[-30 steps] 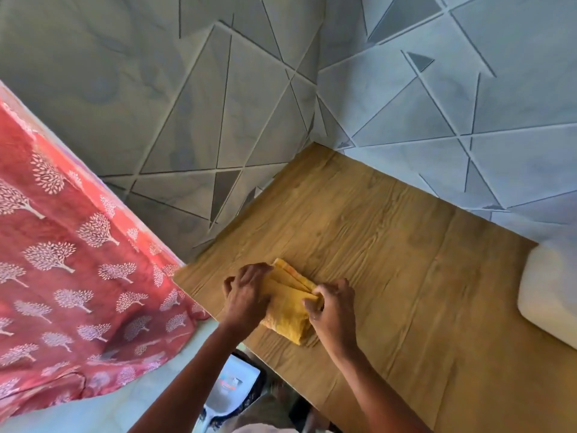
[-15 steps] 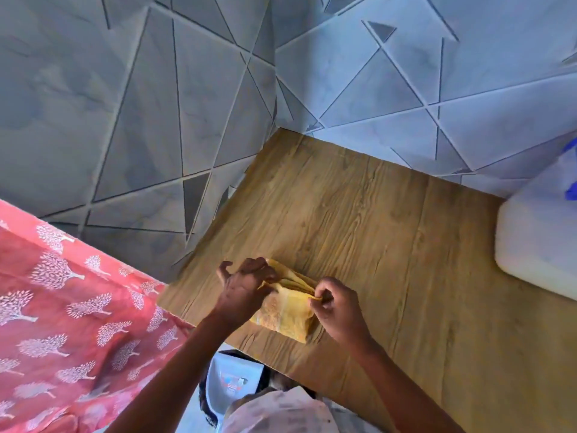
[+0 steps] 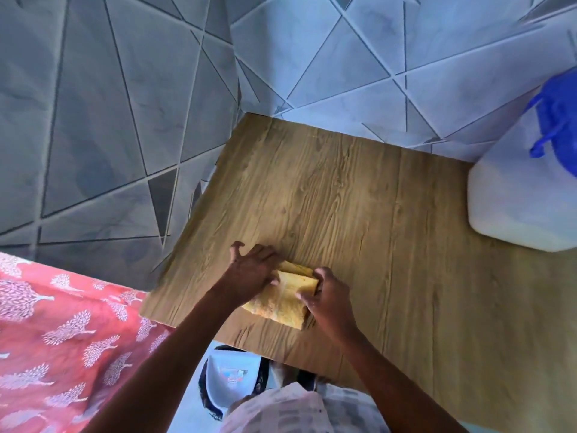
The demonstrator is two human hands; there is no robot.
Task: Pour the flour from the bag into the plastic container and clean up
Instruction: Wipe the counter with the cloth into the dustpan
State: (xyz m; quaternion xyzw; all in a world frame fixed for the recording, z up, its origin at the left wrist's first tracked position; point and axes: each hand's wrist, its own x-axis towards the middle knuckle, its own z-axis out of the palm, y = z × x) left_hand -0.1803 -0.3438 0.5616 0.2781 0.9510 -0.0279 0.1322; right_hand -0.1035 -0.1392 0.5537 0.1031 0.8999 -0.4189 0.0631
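Note:
A folded yellow cloth [image 3: 282,300] lies on the wooden table [image 3: 359,214] near its front edge. My left hand [image 3: 249,271] rests on the cloth's left side with the fingers stretched flat. My right hand [image 3: 327,300] holds the cloth's right edge, thumb on top and fingers curled round its far corner. A white plastic container [image 3: 518,201] stands at the right edge of the table, with a blue lid or handle [image 3: 559,126] at its top, partly cut off by the frame. No flour bag is in view.
Grey tiled walls [image 3: 125,120] meet in a corner behind the table. A red cloth with white tree prints [image 3: 56,339] hangs at the lower left. Below the table's front edge sits a white object with a dark rim [image 3: 232,379] on the floor.
The cloth was lifted and folded over between both hands and now lies flat as a smaller fold. My left hand has opened out and presses it. The camera has tilted, showing more of the container.

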